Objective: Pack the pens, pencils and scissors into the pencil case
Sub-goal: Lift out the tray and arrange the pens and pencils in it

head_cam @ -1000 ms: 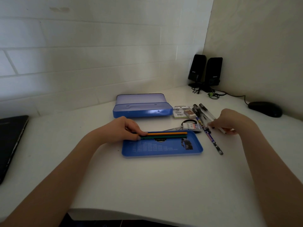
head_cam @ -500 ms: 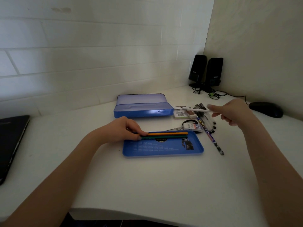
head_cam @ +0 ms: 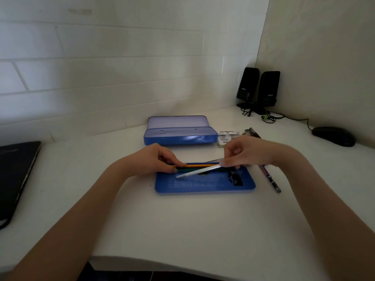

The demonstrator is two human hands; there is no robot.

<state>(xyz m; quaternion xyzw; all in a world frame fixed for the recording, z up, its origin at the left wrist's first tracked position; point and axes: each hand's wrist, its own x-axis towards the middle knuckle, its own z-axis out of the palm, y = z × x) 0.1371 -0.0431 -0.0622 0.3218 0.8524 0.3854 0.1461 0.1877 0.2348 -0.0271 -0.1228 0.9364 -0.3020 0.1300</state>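
Observation:
A flat blue tray of the pencil case [head_cam: 205,186] lies in front of me. An orange pencil [head_cam: 200,165] and a green pencil [head_cam: 192,169] rest along its far edge, and my left hand [head_cam: 160,160] pinches their left ends. My right hand [head_cam: 245,152] holds a white pen [head_cam: 197,172] slanted over the tray, tip pointing left and down. The open blue pencil case [head_cam: 180,136] stands behind. A patterned pencil [head_cam: 271,179] lies to the right of the tray. More pens [head_cam: 252,131] lie behind my right hand; the scissors are hidden.
A dark laptop [head_cam: 16,179] sits at the left edge. Two black speakers [head_cam: 258,88] with cables stand in the back corner, and a black mouse [head_cam: 333,135] is at the far right. Small packets [head_cam: 227,136] lie next to the case. The table's front edge curves near me.
My right hand picked a white pen from the pile at the right, lifted it, and has carried it leftward over the blue tray. My left hand has stayed on the pencils.

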